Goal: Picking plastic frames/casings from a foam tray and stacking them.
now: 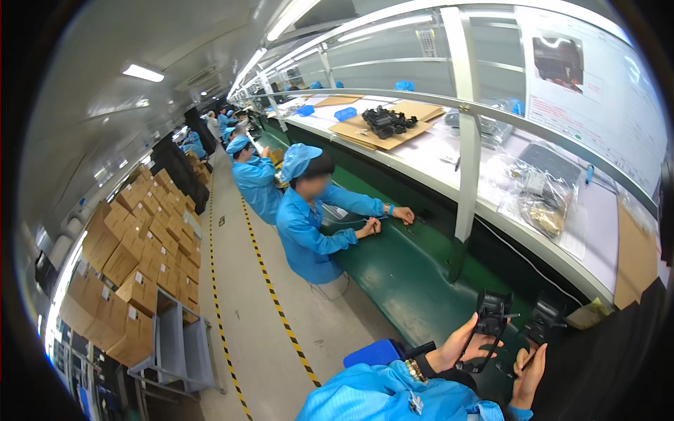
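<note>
My left hand (455,348), a beaded bracelet at its wrist, grips a black plastic bracket (494,306) with an open frame at its lower part. Close by on the right, my right hand (531,370) is closed on a second black plastic part (545,321), held upright by its lower end. The two parts are near each other but look apart. Both are in the air above the near end of the green work surface (393,298). Their exact kind cannot be made out.
A co-worker (309,217) in blue sits further along the bench. On the white shelf (456,168), black parts (387,122) lie on cardboard, with bagged parts (540,203) nearer. A metal post (465,154) rises at the bench. Cartons (140,259) and a grey cart (179,344) stand left.
</note>
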The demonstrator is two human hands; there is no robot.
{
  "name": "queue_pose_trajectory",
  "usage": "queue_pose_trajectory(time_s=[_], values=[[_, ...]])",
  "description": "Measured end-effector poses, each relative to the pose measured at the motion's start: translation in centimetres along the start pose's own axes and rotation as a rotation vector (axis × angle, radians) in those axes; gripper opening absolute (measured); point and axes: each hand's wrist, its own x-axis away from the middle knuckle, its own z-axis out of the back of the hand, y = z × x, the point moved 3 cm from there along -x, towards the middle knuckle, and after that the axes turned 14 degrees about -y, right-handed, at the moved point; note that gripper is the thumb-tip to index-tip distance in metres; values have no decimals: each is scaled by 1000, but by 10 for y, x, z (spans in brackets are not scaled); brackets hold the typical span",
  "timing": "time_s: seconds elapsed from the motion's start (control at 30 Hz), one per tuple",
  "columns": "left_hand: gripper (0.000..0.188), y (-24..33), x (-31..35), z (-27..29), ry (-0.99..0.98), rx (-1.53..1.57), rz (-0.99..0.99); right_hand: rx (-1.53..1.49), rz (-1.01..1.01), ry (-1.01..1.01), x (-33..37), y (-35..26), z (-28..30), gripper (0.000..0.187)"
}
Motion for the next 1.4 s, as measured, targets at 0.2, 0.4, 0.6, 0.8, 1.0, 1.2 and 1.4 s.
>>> queue_pose_trajectory(time_s=[0.2, 0.4, 0.6, 0.8, 1.0, 1.2, 1.4], values=[[77, 13, -5, -16, -85, 172, -19, -36, -123, -249, 3, -7, -22, 47], [91, 17, -11, -26, -30, 66, -40, -56, -82, -270, 4, -27, -35, 49], [92, 11, -11, -32, -12, 36, 0, -33, -69, -367, 15, -28, -28, 51], [89, 7, -5, -30, 9, 78, -21, 25, -21, -300, 18, -25, -23, 50], [88, 8, -7, -33, 15, 85, -5, -14, -26, -255, 17, -27, -25, 45], [84, 5, -7, -31, -4, 140, 11, 22, 43, 76, 11, -18, -17, 29], [79, 0, -4, -32, 47, -156, 21, -138, -17, 50, 7, -6, -8, 30]])
